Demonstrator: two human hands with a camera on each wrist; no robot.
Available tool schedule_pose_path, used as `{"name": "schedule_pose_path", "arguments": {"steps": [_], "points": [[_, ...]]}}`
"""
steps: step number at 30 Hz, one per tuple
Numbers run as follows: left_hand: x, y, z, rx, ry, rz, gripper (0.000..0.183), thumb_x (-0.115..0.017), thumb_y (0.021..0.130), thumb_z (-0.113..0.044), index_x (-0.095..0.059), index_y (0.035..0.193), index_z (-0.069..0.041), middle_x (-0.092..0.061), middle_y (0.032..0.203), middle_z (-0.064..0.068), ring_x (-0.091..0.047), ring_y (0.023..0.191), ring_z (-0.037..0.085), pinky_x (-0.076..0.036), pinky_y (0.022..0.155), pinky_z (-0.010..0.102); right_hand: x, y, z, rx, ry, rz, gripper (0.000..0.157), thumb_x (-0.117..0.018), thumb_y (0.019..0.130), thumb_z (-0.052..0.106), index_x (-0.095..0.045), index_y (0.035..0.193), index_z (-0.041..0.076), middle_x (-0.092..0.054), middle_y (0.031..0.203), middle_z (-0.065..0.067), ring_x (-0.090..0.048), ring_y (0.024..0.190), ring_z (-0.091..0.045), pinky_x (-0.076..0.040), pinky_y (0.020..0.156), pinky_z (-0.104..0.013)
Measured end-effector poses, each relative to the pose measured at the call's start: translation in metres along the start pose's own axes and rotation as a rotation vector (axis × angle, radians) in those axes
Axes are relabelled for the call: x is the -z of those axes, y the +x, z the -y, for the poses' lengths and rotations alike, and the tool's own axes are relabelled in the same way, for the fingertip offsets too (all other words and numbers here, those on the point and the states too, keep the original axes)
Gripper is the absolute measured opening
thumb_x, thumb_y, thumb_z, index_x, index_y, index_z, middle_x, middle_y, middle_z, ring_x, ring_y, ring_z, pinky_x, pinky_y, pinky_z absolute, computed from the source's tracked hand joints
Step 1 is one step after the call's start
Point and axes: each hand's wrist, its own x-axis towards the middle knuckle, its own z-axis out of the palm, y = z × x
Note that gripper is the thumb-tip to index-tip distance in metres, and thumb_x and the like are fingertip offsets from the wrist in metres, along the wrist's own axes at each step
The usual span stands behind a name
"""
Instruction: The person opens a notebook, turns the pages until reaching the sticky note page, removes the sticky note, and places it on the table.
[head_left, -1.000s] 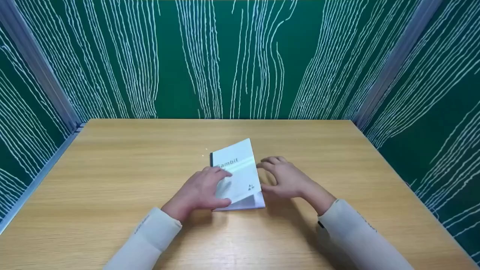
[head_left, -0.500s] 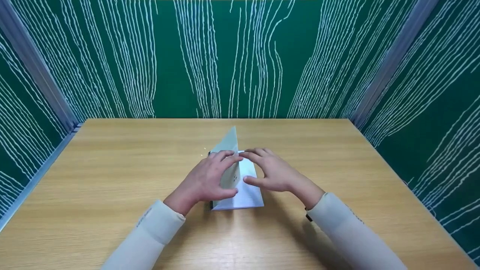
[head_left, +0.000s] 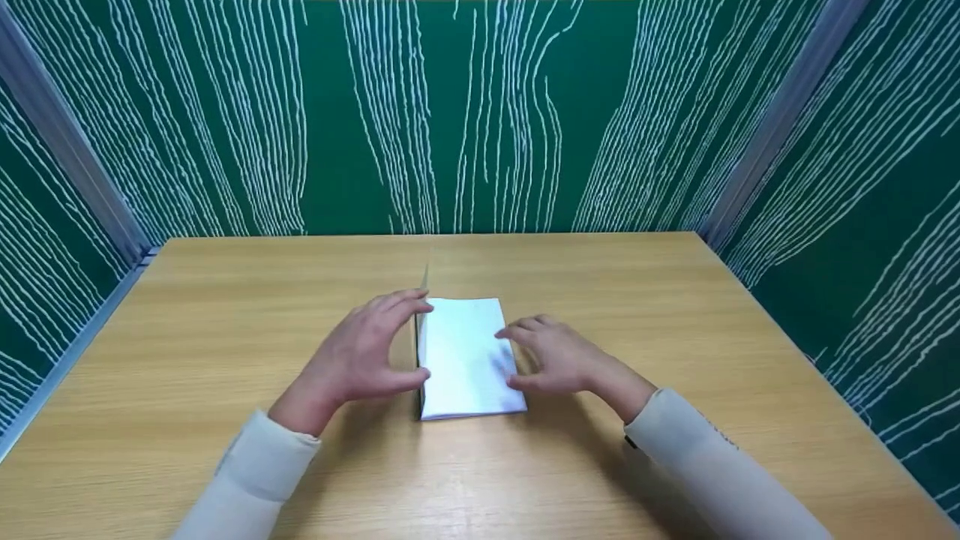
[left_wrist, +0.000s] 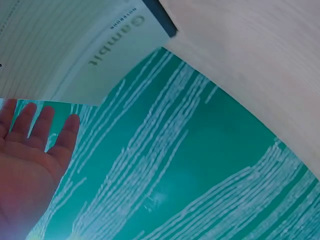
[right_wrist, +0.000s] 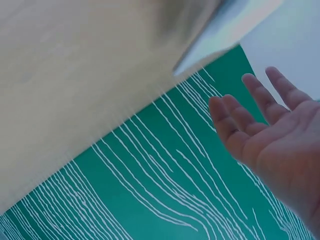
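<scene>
A notebook (head_left: 469,360) lies on the table with a blank white page facing up. Its pale front cover (left_wrist: 107,55), lettered "Gambit", stands almost upright along the dark spine on the left. My left hand (head_left: 360,349) is beside that cover, thumb and fingers spread apart; in the left wrist view its fingers reach straight toward the cover's edge, and whether they touch it I cannot tell. At the page's right edge hovers my right hand (head_left: 559,356), fingers loosely bent, holding nothing. The right wrist view shows its fingers (right_wrist: 232,120) extended near the notebook.
A light wooden table (head_left: 225,322) spans the area under both hands. Green panels with white wavy lines (head_left: 360,112) rise behind it and along both sides, joined by grey posts (head_left: 780,127) at the corners.
The front cover has swung up from the right to nearly upright at the left, baring the page. My left hand has moved left; the right hand moved in over the page, then back right.
</scene>
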Motion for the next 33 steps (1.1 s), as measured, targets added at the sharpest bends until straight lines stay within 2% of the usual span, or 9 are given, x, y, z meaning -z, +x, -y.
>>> {"name": "schedule_pose_path", "arguments": {"steps": [8,11,14,17,21,27,30,33], "points": [[0.015,-0.014,0.014,0.065,0.009,-0.056,0.066,-0.077,0.07,-0.05,-0.058,0.125,-0.019,-0.052,0.142,-0.002,-0.048,0.132,0.021,-0.039,0.106,0.052,-0.017,0.006,0.001,-0.012,-0.083,0.119,0.067,-0.074,0.078,0.05,-0.054,0.136,0.024,-0.052,0.142,-0.003,-0.042,0.134,-0.029,-0.036,0.107,-0.056],[0.019,-0.022,0.018,0.096,0.013,-0.072,0.067,-0.077,0.071,-0.049,-0.057,0.127,-0.018,-0.054,0.139,0.0,-0.049,0.13,0.023,-0.041,0.105,0.051,-0.02,0.006,0.002,-0.002,-0.095,0.132,0.064,-0.075,0.077,0.048,-0.057,0.132,0.022,-0.054,0.139,-0.003,-0.043,0.133,-0.028,-0.037,0.108,-0.053],[0.022,-0.031,0.024,0.158,0.021,-0.069,0.069,-0.077,0.072,-0.048,-0.054,0.13,-0.017,-0.055,0.137,0.002,-0.049,0.128,0.025,-0.042,0.104,0.052,-0.022,0.006,0.002,0.0,-0.091,0.131,0.063,-0.077,0.076,0.048,-0.058,0.13,0.022,-0.056,0.137,-0.002,-0.045,0.132,-0.026,-0.038,0.108,-0.049],[0.025,-0.043,0.031,0.245,0.031,-0.043,0.068,-0.076,0.075,-0.047,-0.053,0.131,-0.016,-0.054,0.136,0.005,-0.049,0.127,0.027,-0.043,0.102,0.053,-0.023,0.005,0.002,0.0,-0.081,0.13,0.062,-0.077,0.076,0.047,-0.059,0.129,0.022,-0.057,0.136,-0.002,-0.045,0.131,-0.026,-0.039,0.108,-0.048],[0.024,-0.056,0.043,0.365,0.031,0.021,0.055,-0.073,0.08,-0.042,-0.055,0.125,-0.014,-0.056,0.132,0.007,-0.051,0.124,0.028,-0.044,0.102,0.052,-0.022,0.003,0.001,0.007,-0.074,0.132,0.063,-0.078,0.074,0.046,-0.059,0.129,0.023,-0.056,0.136,-0.002,-0.046,0.129,-0.026,-0.04,0.107,-0.048],[0.017,-0.064,0.057,0.527,0.002,0.108,0.038,-0.069,0.084,-0.035,-0.06,0.114,-0.013,-0.058,0.125,0.011,-0.054,0.115,0.03,-0.046,0.099,0.052,-0.021,0.004,-0.002,0.059,-0.048,0.109,0.063,-0.08,0.072,0.044,-0.061,0.126,0.019,-0.059,0.131,-0.003,-0.049,0.12,-0.025,-0.044,0.102,-0.044],[0.011,-0.066,0.061,0.573,0.004,0.14,0.034,-0.069,0.085,-0.033,-0.062,0.111,-0.012,-0.059,0.12,0.012,-0.055,0.107,0.029,-0.049,0.095,0.049,-0.021,0.005,-0.003,0.048,-0.038,0.118,0.063,-0.081,0.072,0.045,-0.061,0.127,0.021,-0.059,0.131,-0.003,-0.048,0.117,-0.024,-0.045,0.1,-0.042],[0.005,-0.068,0.064,0.571,0.022,0.158,0.032,-0.068,0.085,-0.031,-0.063,0.109,-0.009,-0.061,0.116,0.013,-0.055,0.101,0.028,-0.049,0.093,0.048,-0.022,0.007,-0.004,0.019,-0.03,0.131,0.063,-0.082,0.071,0.045,-0.061,0.127,0.024,-0.058,0.133,-0.001,-0.047,0.114,-0.021,-0.046,0.096,-0.04]]}}
